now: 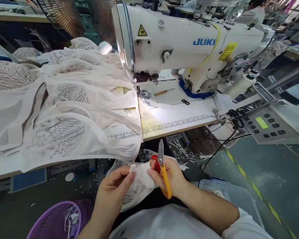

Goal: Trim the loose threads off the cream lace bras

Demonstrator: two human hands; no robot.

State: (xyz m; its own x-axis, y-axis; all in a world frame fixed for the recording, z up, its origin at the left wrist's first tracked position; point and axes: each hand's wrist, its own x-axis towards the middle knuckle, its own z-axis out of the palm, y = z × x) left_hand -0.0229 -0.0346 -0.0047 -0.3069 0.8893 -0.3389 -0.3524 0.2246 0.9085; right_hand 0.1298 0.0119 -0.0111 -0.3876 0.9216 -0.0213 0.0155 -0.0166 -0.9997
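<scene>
My left hand (113,189) pinches the edge of a white lace bra (142,177) between thumb and fingers, above my lap. On the other side my right hand (173,177) is closed round a pair of scissors (166,182) with orange and red handles. Their metal blades point up, away from the fabric. The thumb and fingertips of that same hand also grip the bra's edge, so the piece is spread between both hands. Part of the bra hangs below, over dark clothing. To the left, a pile of similar white lace bras (72,132) covers the table.
A JUKI sewing machine (174,36) stands behind, with an awl (161,93) on its bed. A printed ruler (174,124) runs along the table's front. The control panel (271,124) juts out right. Below are a purple basket (56,212) and a clear bin (241,196). A fan (87,20) stands behind.
</scene>
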